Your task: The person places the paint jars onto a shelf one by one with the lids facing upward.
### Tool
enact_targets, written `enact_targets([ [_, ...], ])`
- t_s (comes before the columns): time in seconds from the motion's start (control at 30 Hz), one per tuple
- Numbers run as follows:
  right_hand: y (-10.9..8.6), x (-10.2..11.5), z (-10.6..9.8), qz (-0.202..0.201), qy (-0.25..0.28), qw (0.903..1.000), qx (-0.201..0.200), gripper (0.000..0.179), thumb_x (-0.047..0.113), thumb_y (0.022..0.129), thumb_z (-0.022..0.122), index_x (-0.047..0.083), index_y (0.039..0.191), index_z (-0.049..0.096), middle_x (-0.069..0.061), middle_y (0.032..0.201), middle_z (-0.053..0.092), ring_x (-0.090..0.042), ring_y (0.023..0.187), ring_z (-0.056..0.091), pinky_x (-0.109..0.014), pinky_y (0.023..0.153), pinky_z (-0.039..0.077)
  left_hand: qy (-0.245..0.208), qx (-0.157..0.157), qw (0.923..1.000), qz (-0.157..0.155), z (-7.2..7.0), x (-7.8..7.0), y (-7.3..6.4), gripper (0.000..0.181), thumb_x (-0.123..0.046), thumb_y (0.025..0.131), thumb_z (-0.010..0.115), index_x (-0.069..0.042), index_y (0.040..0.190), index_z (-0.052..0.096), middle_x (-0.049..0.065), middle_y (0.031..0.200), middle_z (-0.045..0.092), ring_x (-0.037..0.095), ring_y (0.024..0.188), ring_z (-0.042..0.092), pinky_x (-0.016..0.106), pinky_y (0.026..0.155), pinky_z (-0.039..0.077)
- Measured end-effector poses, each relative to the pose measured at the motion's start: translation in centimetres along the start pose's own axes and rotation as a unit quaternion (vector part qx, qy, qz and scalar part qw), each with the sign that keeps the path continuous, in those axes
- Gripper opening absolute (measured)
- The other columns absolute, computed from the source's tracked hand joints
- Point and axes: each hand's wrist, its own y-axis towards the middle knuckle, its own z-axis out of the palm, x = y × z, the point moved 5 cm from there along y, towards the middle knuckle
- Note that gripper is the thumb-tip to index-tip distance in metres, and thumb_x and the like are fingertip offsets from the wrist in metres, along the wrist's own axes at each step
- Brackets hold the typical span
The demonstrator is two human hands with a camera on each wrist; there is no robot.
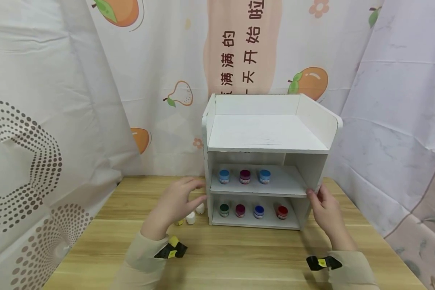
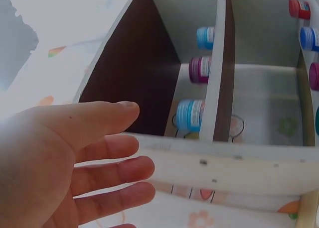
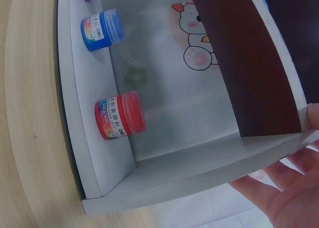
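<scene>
A small white shelf unit (image 1: 266, 133) stands on the wooden table. On its middle board are a light blue paint jar (image 1: 224, 177), a purple paint jar (image 1: 244, 177) and another light blue jar (image 1: 264, 177). The bottom board carries a row of several jars, with a red paint jar (image 3: 118, 116) at its right end. My right hand (image 1: 327, 210) holds the unit's right side panel, thumb at the front edge and fingers along the outside. Beside the left panel, my left hand (image 1: 175, 203) has its fingers extended and parted, holding nothing.
Small white jars (image 1: 190, 218) and a yellow one (image 1: 179, 222) stand on the wooden table (image 1: 239, 257) left of the unit, partly behind my left hand. A printed curtain (image 1: 159, 52) hangs close behind the unit and along both sides.
</scene>
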Motion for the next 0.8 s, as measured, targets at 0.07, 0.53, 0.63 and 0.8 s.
enact_targets([
  [0.07, 0.0, 0.0, 0.0, -0.001, 0.001, 1.0, 0.0, 0.039, 0.02, 0.106, 0.056, 0.0, 0.14, 0.054, -0.026, 0.121, 0.066, 0.018, 0.1, 0.046, -0.003, 0.078, 0.039, 0.001, -0.002, 0.9999, -0.013, -0.2, 0.5, -0.4, 0.029, -0.023, 0.089, 0.081, -0.01, 0.113, 0.074, 0.004, 0.114, 0.071, 0.022, 0.099, 0.069, 0.042, 0.085, 0.056],
  [0.53, 0.0, -0.1, 0.0, 0.007, -0.014, 0.9999, 0.0, 0.04, 0.024, 0.107, 0.053, 0.001, 0.139, 0.054, -0.025, 0.12, 0.066, -0.013, 0.104, 0.062, -0.004, 0.078, 0.039, 0.009, 0.029, 0.9937, -0.108, -0.1, 4.3, -2.7, 0.034, -0.029, 0.093, 0.077, -0.008, 0.12, 0.072, 0.007, 0.122, 0.069, 0.026, 0.102, 0.067, 0.046, 0.086, 0.055],
  [0.63, -0.1, -0.1, 0.0, 0.01, -0.022, 0.9997, 0.0, 0.04, 0.025, 0.107, 0.053, 0.001, 0.139, 0.053, -0.025, 0.12, 0.066, -0.012, 0.104, 0.061, -0.004, 0.078, 0.039, 0.012, 0.037, 0.9924, -0.117, 0.1, 4.9, -3.0, 0.036, -0.031, 0.093, 0.076, -0.009, 0.121, 0.072, 0.007, 0.124, 0.068, 0.027, 0.104, 0.067, 0.047, 0.087, 0.055],
  [0.8, -0.1, -0.2, 0.1, 0.008, -0.024, 0.9997, 0.007, 0.042, 0.025, 0.108, 0.051, -0.001, 0.14, 0.051, -0.027, 0.123, 0.064, -0.038, 0.11, 0.063, -0.003, 0.077, 0.037, 0.008, 0.057, 0.9876, -0.146, 0.4, 6.0, -3.6, 0.038, -0.033, 0.094, 0.076, -0.009, 0.124, 0.071, 0.008, 0.127, 0.066, 0.028, 0.109, 0.065, 0.048, 0.088, 0.054],
])
